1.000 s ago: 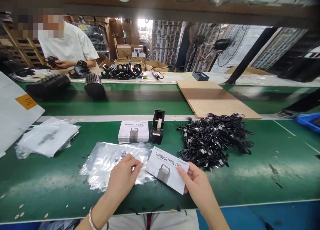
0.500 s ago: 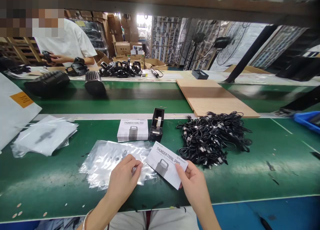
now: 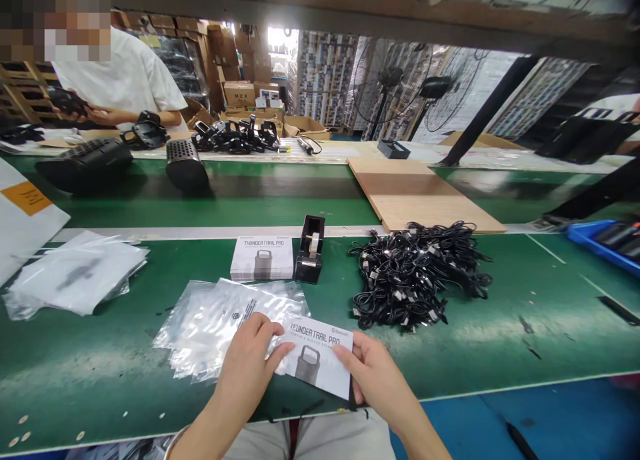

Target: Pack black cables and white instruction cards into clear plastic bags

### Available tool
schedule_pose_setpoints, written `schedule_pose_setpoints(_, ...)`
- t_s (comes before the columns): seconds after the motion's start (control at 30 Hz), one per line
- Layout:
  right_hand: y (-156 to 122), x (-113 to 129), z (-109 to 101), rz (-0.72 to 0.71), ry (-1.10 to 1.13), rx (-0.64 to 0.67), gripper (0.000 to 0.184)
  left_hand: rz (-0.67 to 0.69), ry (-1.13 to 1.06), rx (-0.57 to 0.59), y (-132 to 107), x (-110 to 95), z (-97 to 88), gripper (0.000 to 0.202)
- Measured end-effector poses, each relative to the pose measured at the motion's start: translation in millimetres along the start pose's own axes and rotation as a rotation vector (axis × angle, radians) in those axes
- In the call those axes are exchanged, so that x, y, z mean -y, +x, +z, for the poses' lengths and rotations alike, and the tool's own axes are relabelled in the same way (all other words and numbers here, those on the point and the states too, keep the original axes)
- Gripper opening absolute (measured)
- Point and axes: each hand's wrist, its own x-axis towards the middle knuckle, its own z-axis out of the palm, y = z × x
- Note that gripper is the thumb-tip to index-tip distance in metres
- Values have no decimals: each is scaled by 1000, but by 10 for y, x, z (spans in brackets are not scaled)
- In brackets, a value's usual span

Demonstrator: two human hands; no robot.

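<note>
My right hand (image 3: 373, 373) grips the right end of a white printed manual (image 3: 320, 360) marked "Thunder Trail Pro", thumb on top. My left hand (image 3: 253, 353) is closed at the edge of a clear plastic bag (image 3: 273, 303) on a fanned pile. Its thumb and forefinger meet the manual's left end; whether that end is inside the bag I cannot tell. Behind them stands a stack of the same manuals (image 3: 261, 259), beside a black tape dispenser (image 3: 310, 250). To the right lies a heap of black USB cables (image 3: 415, 277).
More bags (image 3: 83, 273) lie at left, near a white sheet with an orange label (image 3: 27, 197). A wooden board (image 3: 425, 193) and black speakers (image 3: 186, 167) sit farther back. A co-worker in a white shirt (image 3: 135, 67) handles a black part. A blue bin (image 3: 600, 243) is at right.
The manual has moved left and down with my right hand and lies more level. Its left end now meets my left fingers. The view has shifted slightly.
</note>
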Motion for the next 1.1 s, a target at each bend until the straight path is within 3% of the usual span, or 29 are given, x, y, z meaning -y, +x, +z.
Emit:
schedule_pose_setpoints(0.1,-25,42,-58,-6,88,166,31,19,11,10,7,5,15,18)
schedule_pose_setpoints(0.17,-35,54,-83,4,155,208,32,14,1,28,14,-7,-8,21)
schedule_pose_setpoints(0.4,124,166,99,4,211,27,32,-68,-145,93,37,-65,-167,21)
schedule_pose_setpoints(0.57,224,199,79,-71,110,-43,24,-83,-59,-22,69,74,-179,25)
schedule_pose_setpoints(0.67,243,153,-4,-49,24,0,20,-13,83,-52,65,175,-128,32)
schedule_pose_setpoints(0.77,259,129,-41,-65,47,-58,20,46,237,-78,25,212,-30,36)
schedule_pose_setpoints(0.93,237,110,-20,-79,78,-165,23,160,420,-73,-117,158,196,59)
schedule_pose_setpoints(1.1,146,109,-54,-37,125,-90,26,138,439,-61,-179,45,265,63)
